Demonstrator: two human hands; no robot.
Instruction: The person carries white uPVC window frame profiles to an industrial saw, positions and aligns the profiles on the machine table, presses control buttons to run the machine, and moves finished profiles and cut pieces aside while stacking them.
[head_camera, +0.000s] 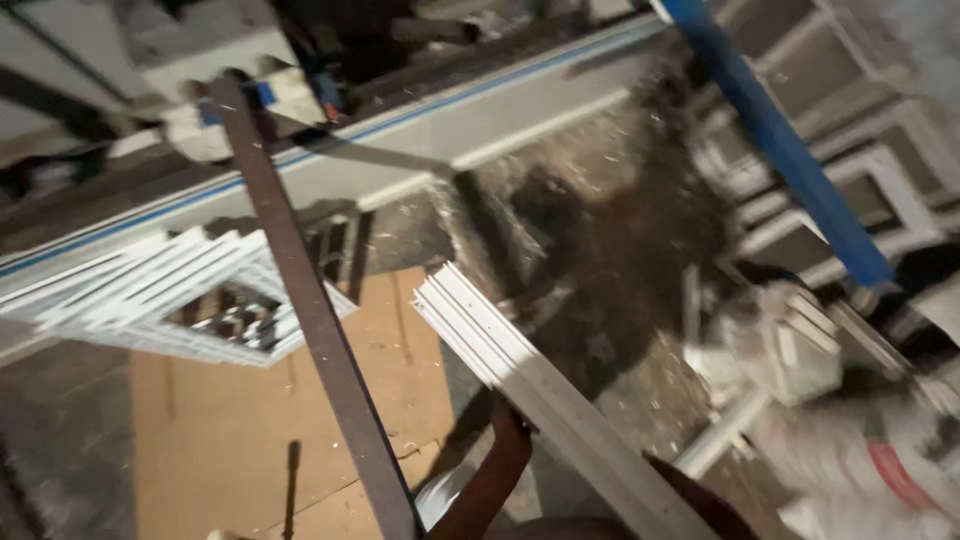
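Carrying step: left hand (510, 428) is closed round the underside of a bundle of white strips (540, 390), held slanted over the cardboard sheet (250, 440). Right hand not in view. Next move needs clearance past the dark bar (310, 310) & the stacked white frames (170, 295).
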